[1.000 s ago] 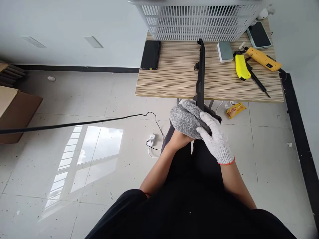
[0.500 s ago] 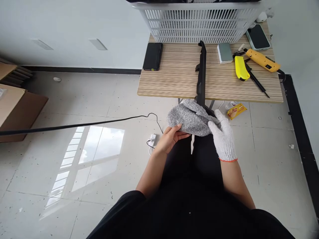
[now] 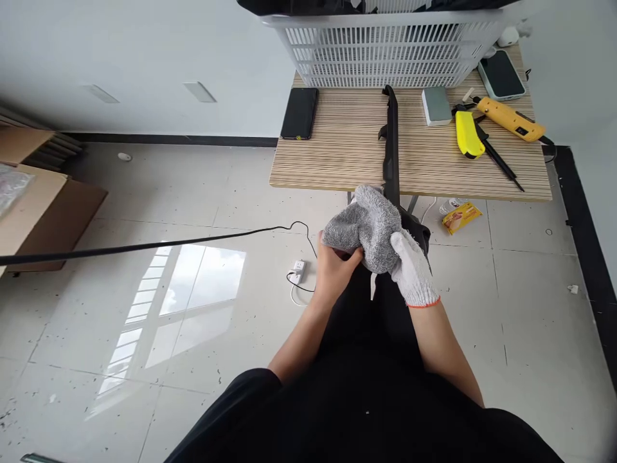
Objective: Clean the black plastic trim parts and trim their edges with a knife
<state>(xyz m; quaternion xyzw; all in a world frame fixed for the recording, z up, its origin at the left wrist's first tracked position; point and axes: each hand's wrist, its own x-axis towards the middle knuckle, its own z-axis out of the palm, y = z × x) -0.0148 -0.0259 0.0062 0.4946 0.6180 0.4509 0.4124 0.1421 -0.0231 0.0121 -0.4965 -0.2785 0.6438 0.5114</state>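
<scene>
A grey fluffy cloth (image 3: 373, 228) is bunched between my hands above my lap. My bare left hand (image 3: 335, 270) pinches its lower left part between thumb and fingers. My right hand (image 3: 412, 270), in a white knitted glove with an orange cuff, grips the cloth's right side, its fingers partly hidden. A long black plastic part (image 3: 392, 141) with small hooked tabs lies over the table's front edge. Its near end reaches behind the cloth and shows again as a dark piece beside the glove; whether my right hand also holds it, I cannot tell.
The wooden table (image 3: 342, 161) bears a white slatted basket (image 3: 385, 58), a black phone (image 3: 299, 114), a green-grey box (image 3: 436, 106), a yellow cutter (image 3: 467, 135) and a yellow corded tool (image 3: 511, 119). A black cable (image 3: 216, 238) crosses the left side toward a power strip (image 3: 297, 272). Cardboard boxes (image 3: 62, 212) stand left.
My left hand has turned, its thumb now on the cloth's near face. The cloth is more bunched and folded. My gloved hand has shifted slightly left and down.
</scene>
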